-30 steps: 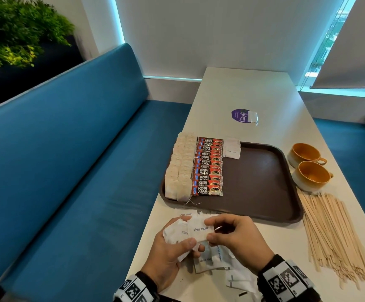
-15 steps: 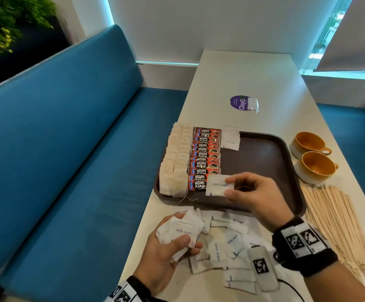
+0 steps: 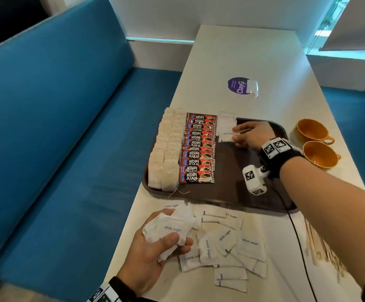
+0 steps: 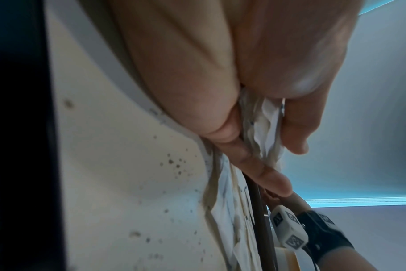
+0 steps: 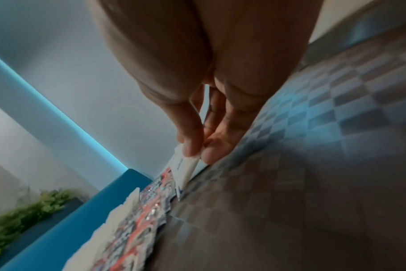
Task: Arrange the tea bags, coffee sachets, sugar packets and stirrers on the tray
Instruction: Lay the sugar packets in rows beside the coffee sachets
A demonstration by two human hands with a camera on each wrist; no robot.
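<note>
Sugar packet (image 3: pixel 226 134) has now reached tray (image 3: pixel 231 192), right-hand fingers (image 3: pixel 239 128) pinching.

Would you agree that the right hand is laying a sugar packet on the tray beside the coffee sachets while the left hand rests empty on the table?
Not quite: the left hand is not empty. The head view shows it gripping a bunch of sugar packets. The rest holds: the right hand is laying a sugar packet on the tray beside the coffee sachets.
</note>
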